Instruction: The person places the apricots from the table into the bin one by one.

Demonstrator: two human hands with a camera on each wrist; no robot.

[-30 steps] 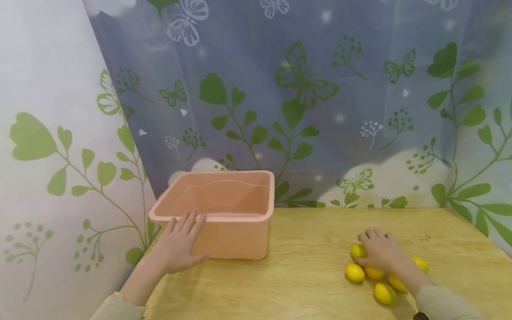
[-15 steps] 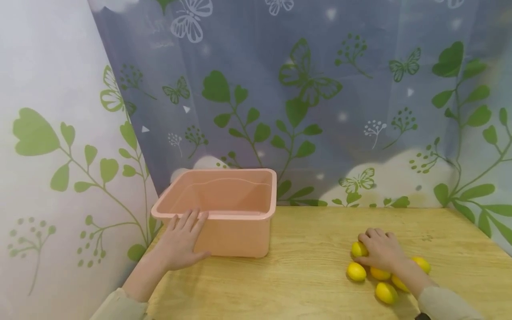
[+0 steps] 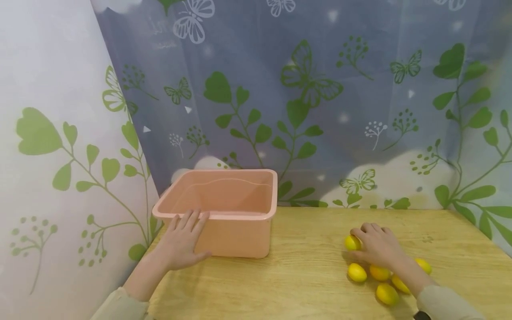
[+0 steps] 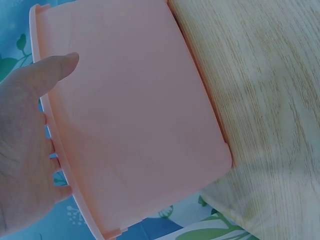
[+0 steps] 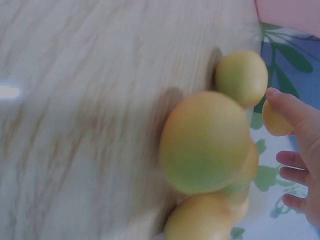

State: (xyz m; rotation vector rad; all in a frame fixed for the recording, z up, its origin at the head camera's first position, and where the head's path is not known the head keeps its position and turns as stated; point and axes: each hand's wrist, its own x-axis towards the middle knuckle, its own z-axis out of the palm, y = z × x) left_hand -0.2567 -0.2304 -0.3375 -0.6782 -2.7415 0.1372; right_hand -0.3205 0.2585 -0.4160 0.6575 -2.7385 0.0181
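The right hand (image 3: 378, 249) pinches one lemon (image 3: 352, 242) between thumb and fingers; the lower fingers stand a little apart in the right wrist view. That lemon sits at the far-left edge of a loose group, apart from the nearest one; whether it is clear of the tabletop (image 3: 304, 275) I cannot tell. Five other lemons (image 3: 386, 294) lie under and beside the right forearm. The left hand (image 3: 182, 249) is spread over the near rim of a pink plastic bin (image 3: 240, 240), fingers across the edge and thumb along the outer wall.

The step in hand appears to be picking up a single lemon while the bin is steadied. The next move seems to call for a firm pinch and an upward lift; should the bin be its destination, it needs a leftward path high enough to clear the rim.
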